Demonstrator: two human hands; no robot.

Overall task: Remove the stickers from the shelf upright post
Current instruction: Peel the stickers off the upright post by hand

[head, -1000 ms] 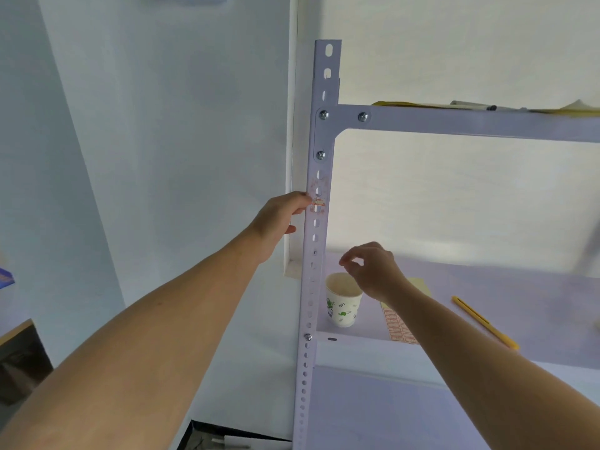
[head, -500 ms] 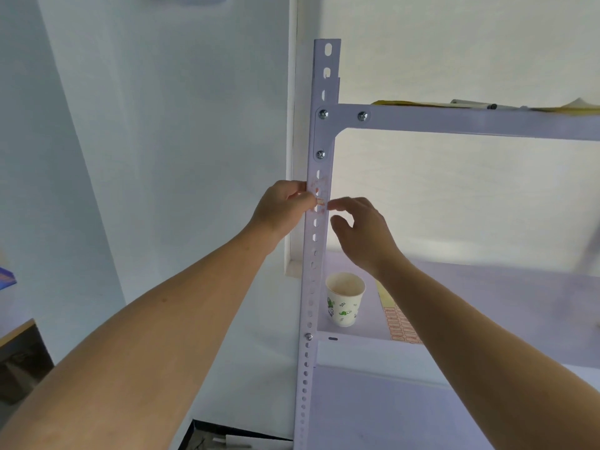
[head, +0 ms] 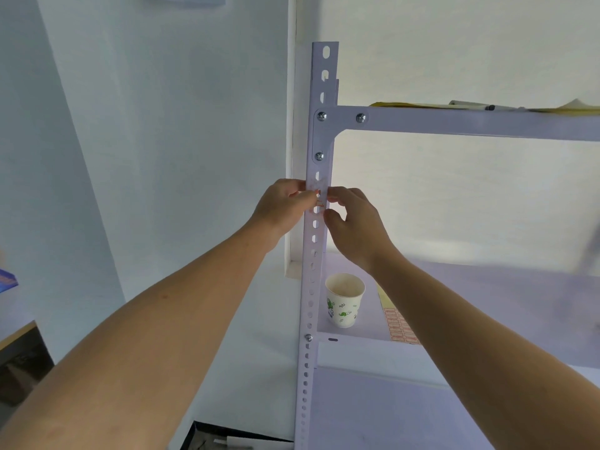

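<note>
Where the two hands meet on the upright post [head: 316, 287], the detail is small and partly covered, so only a scrap of a pale sticker [head: 320, 203] with reddish print shows on the post's face, just below the lowest bolt of the corner bracket. How many stickers sit there cannot be counted, since the fingertips cover the spot. The left hand [head: 284, 206] comes in from the left edge of the post, its fingers curled and pinched against the metal at the sticker. The right hand [head: 355, 225] comes in from the right edge, its forefinger and thumb bent toward the same spot. Whether either hand actually grips the sticker or only presses on it cannot be told. One post is in view, drilled with a single column of slots and holes, its foot cut off by the bottom edge of the picture. Three bolts show at the bracket where the top shelf rail [head: 470, 123] joins, and one more lower down by the middle shelf [head: 487, 287]. On that middle shelf stands one paper cup [head: 344, 300] with green leaf print, upright, just beside the post. Near it lies one sheet of small red-printed labels [head: 397, 326], largely hidden by the right forearm. On the top shelf some flat yellow things and a pen-like object [head: 480, 105] are seen only edge-on. A dark box [head: 227, 438] at the bottom is cut off.
</note>
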